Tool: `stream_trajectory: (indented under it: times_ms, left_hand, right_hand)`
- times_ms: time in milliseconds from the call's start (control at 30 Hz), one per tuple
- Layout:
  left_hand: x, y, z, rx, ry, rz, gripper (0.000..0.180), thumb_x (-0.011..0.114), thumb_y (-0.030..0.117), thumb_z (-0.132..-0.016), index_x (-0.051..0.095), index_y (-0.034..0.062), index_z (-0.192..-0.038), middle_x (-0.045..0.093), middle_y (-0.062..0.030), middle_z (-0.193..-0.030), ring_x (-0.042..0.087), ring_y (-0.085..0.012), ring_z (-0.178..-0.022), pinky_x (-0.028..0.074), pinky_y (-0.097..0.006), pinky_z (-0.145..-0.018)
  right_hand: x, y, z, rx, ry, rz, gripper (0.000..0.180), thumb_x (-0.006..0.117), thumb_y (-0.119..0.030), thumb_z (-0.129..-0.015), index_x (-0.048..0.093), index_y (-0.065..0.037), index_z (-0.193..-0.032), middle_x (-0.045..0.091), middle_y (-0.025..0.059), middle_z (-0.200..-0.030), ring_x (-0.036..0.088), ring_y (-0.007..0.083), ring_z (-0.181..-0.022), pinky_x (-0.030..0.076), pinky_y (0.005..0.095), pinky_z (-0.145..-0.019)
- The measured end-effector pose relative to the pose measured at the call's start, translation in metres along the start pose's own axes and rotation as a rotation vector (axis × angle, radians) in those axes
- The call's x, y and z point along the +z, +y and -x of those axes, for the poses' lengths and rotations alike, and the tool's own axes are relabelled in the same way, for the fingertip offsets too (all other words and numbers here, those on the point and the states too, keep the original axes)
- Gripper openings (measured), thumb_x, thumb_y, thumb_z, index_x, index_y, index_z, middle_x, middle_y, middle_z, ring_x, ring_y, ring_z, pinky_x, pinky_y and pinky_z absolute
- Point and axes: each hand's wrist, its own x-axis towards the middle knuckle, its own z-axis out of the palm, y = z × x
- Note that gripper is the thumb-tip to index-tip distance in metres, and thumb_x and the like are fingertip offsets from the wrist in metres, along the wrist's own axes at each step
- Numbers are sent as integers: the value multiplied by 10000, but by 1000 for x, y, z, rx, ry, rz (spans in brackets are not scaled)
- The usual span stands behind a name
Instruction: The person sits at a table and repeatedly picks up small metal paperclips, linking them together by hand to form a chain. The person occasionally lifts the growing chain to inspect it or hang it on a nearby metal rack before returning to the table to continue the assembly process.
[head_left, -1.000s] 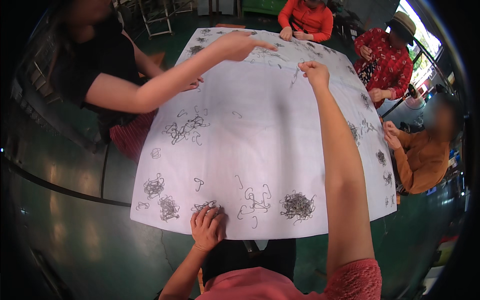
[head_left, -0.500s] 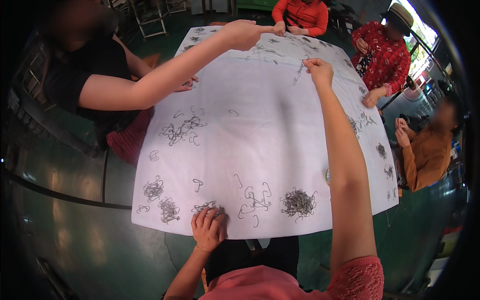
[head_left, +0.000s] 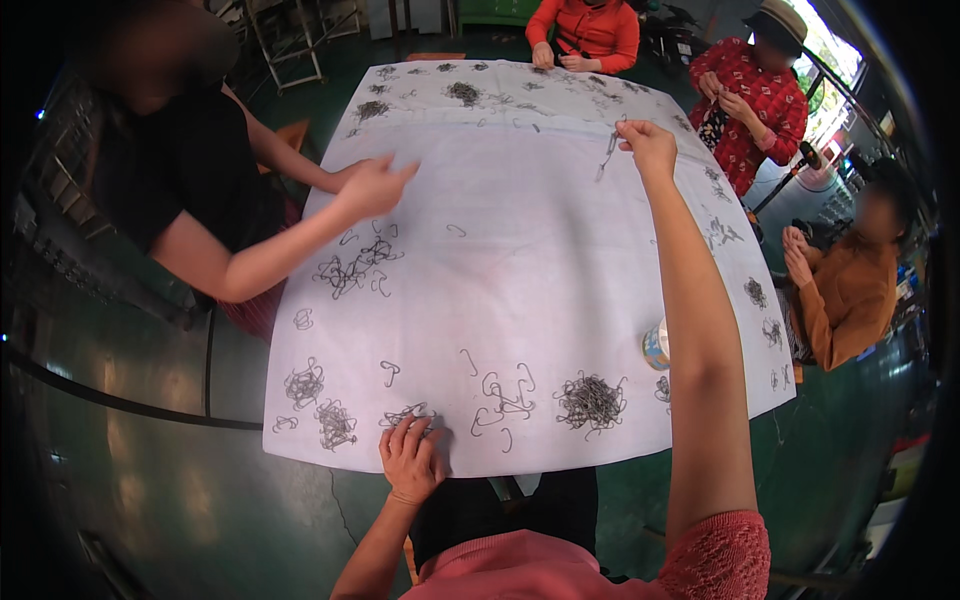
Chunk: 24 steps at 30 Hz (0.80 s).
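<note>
My right hand is stretched far over the table, its fingertips pinched on a short dangling chain of linked wire hooks. At the near edge, my left hand rests with fingers apart on a small pile of wire hooks, partly covering it. Between my arms lie a loose spread of hooks and a dense, dark heap. More piles, a heap and another heap, lie left of my left hand.
A white cloth covers the table. A small round container stands beside my right forearm, partly hidden. At the left a person in black reaches over scattered hooks. Several others sit along the far and right sides, with more hook piles before them.
The person at the left has drawn a pointing arm back from across the table. My view has shifted slightly; my right hand still holds the chain up, and my left hand stays on its pile.
</note>
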Motion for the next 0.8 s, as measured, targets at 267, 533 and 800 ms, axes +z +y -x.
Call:
stream_trajectory:
  times_ms: [267,533,800]
  left_hand:
    - [2,-1,2,-11,-3,8,334,567,99,-643,628,117,-971,579,-56,-1165,502,-279,-1155,330,-467,-983]
    - [-11,9,-14,-201,158,316,382,554,7,-680,592,56,-1057,544,-134,-1192,452,-363,-1191,316,-480,-1010]
    - [29,23,-176,203,110,438,335,511,1,-805,578,34,-1132,512,-151,-1238,424,-374,-1231,342,-466,-1000]
  right_hand:
    - [-12,-4,5,-5,22,26,194,730,-258,-785,734,-74,-848,705,30,-748,664,99,-628,483,236,-619]
    - [-23,-2,4,-60,48,23,235,751,-295,-762,730,-74,-839,688,31,-729,630,111,-604,473,253,-610]
    - [-26,13,-12,-18,26,57,211,746,-282,-757,734,-82,-824,684,23,-718,615,115,-602,472,278,-606]
